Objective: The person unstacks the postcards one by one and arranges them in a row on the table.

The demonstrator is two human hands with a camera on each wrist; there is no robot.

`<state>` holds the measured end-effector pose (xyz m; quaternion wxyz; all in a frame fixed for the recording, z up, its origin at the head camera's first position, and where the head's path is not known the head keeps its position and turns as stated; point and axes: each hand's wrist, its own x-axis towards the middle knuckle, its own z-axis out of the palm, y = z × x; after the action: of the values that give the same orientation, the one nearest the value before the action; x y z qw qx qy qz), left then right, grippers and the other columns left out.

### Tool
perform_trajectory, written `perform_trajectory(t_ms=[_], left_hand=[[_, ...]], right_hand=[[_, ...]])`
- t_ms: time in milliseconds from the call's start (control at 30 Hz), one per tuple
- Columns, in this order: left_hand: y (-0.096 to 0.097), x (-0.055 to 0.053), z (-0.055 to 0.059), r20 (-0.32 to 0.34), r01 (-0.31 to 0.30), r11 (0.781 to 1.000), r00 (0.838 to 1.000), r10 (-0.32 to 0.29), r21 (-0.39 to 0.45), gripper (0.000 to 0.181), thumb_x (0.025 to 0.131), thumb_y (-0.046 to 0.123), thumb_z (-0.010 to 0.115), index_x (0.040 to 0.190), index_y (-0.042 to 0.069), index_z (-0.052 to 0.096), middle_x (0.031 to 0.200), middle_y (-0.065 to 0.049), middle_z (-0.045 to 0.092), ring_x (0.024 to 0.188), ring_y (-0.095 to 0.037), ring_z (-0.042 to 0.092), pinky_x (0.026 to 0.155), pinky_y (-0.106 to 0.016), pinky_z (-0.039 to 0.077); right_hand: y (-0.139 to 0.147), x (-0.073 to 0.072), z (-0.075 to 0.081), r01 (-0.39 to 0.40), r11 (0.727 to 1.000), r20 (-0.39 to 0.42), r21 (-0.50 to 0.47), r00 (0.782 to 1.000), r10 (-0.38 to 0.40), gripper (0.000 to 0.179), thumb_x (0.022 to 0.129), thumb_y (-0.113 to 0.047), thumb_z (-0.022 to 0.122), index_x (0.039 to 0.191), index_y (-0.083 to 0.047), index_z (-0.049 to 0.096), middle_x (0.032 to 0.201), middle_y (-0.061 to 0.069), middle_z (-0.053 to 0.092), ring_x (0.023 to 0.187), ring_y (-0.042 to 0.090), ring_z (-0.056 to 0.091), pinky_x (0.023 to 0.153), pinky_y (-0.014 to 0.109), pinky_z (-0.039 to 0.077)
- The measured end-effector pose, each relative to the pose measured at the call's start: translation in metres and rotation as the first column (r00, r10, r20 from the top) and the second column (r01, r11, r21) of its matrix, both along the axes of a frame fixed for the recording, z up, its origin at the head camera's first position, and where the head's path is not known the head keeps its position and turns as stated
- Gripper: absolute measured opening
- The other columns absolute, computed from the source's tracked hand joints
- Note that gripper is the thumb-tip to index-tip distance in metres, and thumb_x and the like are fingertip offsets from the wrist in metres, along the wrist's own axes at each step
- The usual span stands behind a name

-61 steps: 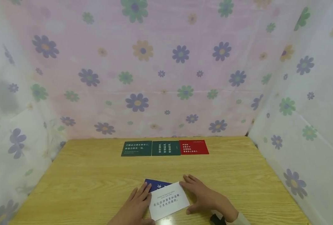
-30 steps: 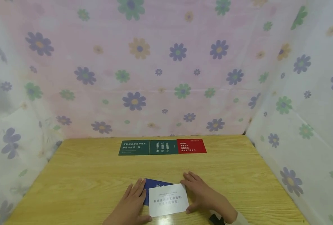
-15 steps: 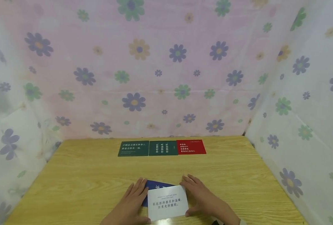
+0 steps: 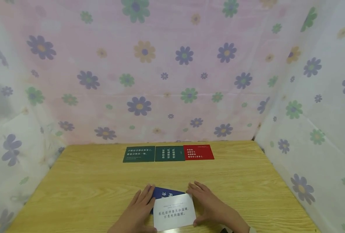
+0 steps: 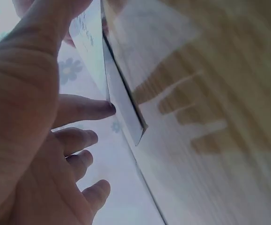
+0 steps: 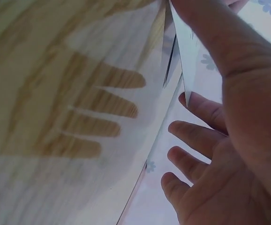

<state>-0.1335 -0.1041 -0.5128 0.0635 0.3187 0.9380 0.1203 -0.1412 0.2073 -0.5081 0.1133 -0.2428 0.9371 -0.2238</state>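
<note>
A white card (image 4: 174,212) with printed lettering is tilted slightly toward me near the table's front. My left hand (image 4: 137,210) holds its left side, thumb at the lower corner and fingers by the upper one. At the opposite side my right hand (image 4: 211,207) spans the edge between thumb and index finger. Partly covered underneath is a blue card (image 4: 168,193), its upper strip showing. In the right wrist view the index fingertip touches a corner of the white card (image 6: 184,61), and the other fingers are spread. The left wrist view shows a gap between both cards.
At the table's back lie two dark green cards, one on the left (image 4: 139,154) and one in the middle (image 4: 170,153), with a red card (image 4: 199,152) beside them. Flowered cloth (image 4: 166,64) walls in the wooden table (image 4: 88,187) on three sides.
The white card has turned from a slant to nearly level with the table's front, and sits slightly lower in the head view. Both hands stay at its sides. The back cards remain in place.
</note>
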Motion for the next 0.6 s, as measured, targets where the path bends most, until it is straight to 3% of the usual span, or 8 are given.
perform_trajectory(t_ms=[133, 233, 400, 600], left_hand=[[0.003, 0.003, -0.002, -0.073, 0.011, 0.998, 0.997, -0.015, -0.061, 0.105, 0.065, 0.065, 0.086, 0.139, -0.005, 0.058, 0.162, -0.023, 0.033, 0.151, -0.043, 0.028, 0.119, -0.062, 0.030], [0.005, 0.003, -0.002, -0.093, 0.007, 0.995, 0.996, -0.017, -0.099, 0.106, 0.066, 0.066, 0.085, 0.140, -0.005, 0.057, 0.163, -0.022, 0.033, 0.151, -0.041, 0.028, 0.120, -0.061, 0.029], [0.006, 0.003, 0.000, -0.067, 0.019, 0.992, 0.997, -0.027, -0.124, 0.106, 0.068, 0.065, 0.083, 0.141, -0.006, 0.056, 0.163, -0.022, 0.032, 0.152, -0.040, 0.026, 0.121, -0.060, 0.028], [0.003, 0.005, 0.001, -0.070, 0.031, 0.993, 0.997, -0.040, -0.116, 0.106, 0.067, 0.066, 0.083, 0.140, -0.006, 0.057, 0.162, -0.023, 0.033, 0.152, -0.041, 0.027, 0.120, -0.061, 0.029]], right_hand=[[0.003, 0.001, 0.001, -0.044, 0.999, 0.012, 0.003, 0.999, 0.044, 0.099, 0.062, -0.053, 0.094, 0.146, -0.020, 0.053, 0.163, 0.005, 0.039, 0.152, 0.037, 0.026, 0.119, 0.062, 0.031], [0.005, 0.000, 0.002, -0.076, 0.997, 0.004, 0.004, 0.997, 0.076, 0.102, 0.062, -0.050, 0.096, 0.147, -0.018, 0.051, 0.163, 0.006, 0.039, 0.152, 0.037, 0.026, 0.119, 0.060, 0.032], [0.007, 0.000, 0.004, -0.101, 0.995, -0.006, -0.006, 0.995, 0.101, 0.101, 0.062, -0.045, 0.097, 0.147, -0.018, 0.050, 0.162, 0.006, 0.039, 0.151, 0.037, 0.027, 0.118, 0.060, 0.034], [0.011, 0.001, 0.004, -0.100, 0.994, 0.016, -0.040, 0.995, 0.101, 0.096, 0.065, -0.055, 0.091, 0.146, -0.024, 0.050, 0.163, 0.004, 0.038, 0.152, 0.036, 0.025, 0.117, 0.065, 0.032]])
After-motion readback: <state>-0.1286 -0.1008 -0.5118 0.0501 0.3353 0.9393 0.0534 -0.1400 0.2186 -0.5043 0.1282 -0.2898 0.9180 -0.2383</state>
